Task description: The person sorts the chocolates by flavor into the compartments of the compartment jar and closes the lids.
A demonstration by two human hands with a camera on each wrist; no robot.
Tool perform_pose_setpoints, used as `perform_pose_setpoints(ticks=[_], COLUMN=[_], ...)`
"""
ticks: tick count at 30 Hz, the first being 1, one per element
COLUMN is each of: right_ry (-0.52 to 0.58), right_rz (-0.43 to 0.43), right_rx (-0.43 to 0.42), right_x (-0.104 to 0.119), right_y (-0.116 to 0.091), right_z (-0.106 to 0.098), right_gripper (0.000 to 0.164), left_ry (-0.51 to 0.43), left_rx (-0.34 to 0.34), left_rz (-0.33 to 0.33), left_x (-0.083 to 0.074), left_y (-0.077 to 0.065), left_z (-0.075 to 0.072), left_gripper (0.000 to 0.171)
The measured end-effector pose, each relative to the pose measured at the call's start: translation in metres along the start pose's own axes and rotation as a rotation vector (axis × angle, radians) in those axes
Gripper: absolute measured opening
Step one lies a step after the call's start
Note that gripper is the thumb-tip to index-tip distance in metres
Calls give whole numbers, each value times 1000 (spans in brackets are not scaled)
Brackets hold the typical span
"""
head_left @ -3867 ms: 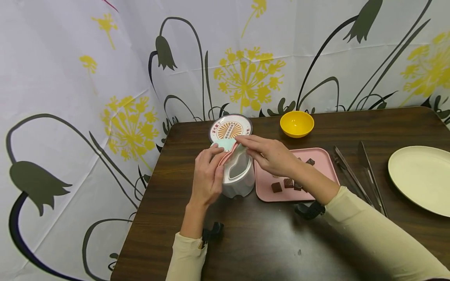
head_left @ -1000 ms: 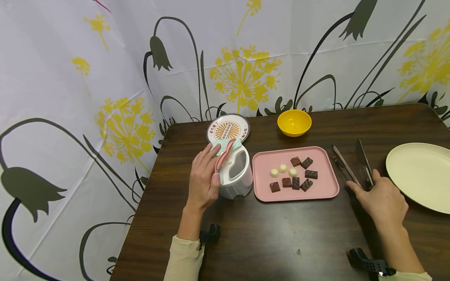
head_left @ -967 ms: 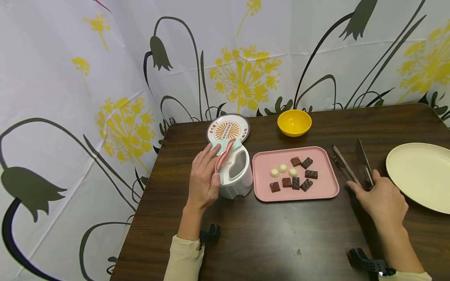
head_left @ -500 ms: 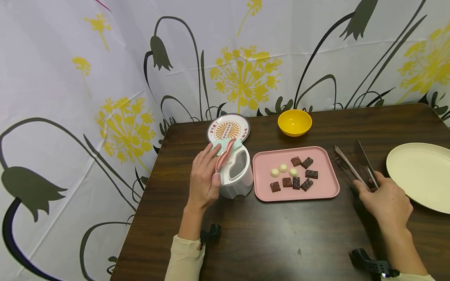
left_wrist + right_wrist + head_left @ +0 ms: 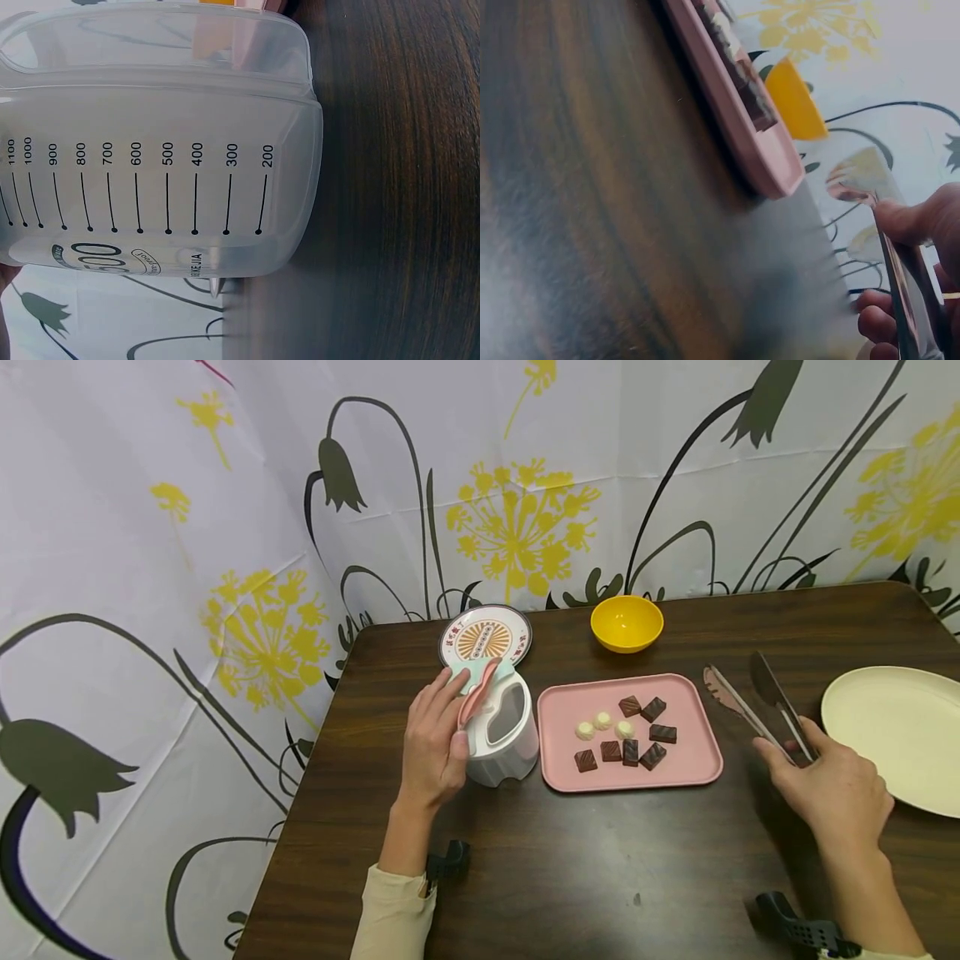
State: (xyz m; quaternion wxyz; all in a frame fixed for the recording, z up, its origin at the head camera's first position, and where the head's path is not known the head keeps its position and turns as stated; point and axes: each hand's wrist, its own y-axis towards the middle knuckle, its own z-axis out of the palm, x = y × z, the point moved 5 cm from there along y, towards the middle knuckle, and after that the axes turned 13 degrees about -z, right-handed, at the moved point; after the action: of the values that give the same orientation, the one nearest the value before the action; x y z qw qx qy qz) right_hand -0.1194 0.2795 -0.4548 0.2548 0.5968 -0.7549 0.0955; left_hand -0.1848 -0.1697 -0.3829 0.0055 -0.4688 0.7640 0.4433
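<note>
A translucent measuring pitcher (image 5: 504, 752) stands at left; its side markings (image 5: 138, 187) fill the left wrist view. My left hand (image 5: 433, 743) holds its mint-and-pink lid (image 5: 478, 693), tilted up on the left, fingers on the mint side and thumb near the pink edge. Most of that hand is out of the left wrist view. My right hand (image 5: 840, 785) grips metal food tongs (image 5: 787, 718) near their hinge end, the two arms spread apart and pointing away. In the right wrist view, thumb and fingers wrap the tongs (image 5: 907, 292). The tongs are beside a pink tray (image 5: 558, 777) of chocolates (image 5: 663, 733).
On the tray lie several dark chocolates and three cream-coloured pieces (image 5: 602, 721). Behind stand a yellow bowl (image 5: 627, 623) and a printed plate (image 5: 487, 631). A cream plate (image 5: 900, 727) lies at right. Flowered cloth (image 5: 525, 527) hangs behind the table.
My right hand left the pitcher's lid, reached right and took hold of the tongs. It has since drawn back slightly to the right with them, tips higher. My left hand stays at the lid.
</note>
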Motion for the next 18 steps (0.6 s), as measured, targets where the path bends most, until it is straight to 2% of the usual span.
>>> perform_pose_setpoints(ticks=[4,11,18], right_ry=[-8,7,11], right_rz=[-87,-254,-279], right_rx=[-10,-45,8], right_x=[11,32,42], right_y=[2,0,-3], right_z=[-2,4,17], right_gripper=[81,68,71], left_ry=[-2,-3,1], left_rx=[-1,4,0], left_rz=[0,-4,-10], left_x=[0,1,1], left_y=[0,-1,-1], left_z=[-1,0,1], left_gripper=[64,63,64])
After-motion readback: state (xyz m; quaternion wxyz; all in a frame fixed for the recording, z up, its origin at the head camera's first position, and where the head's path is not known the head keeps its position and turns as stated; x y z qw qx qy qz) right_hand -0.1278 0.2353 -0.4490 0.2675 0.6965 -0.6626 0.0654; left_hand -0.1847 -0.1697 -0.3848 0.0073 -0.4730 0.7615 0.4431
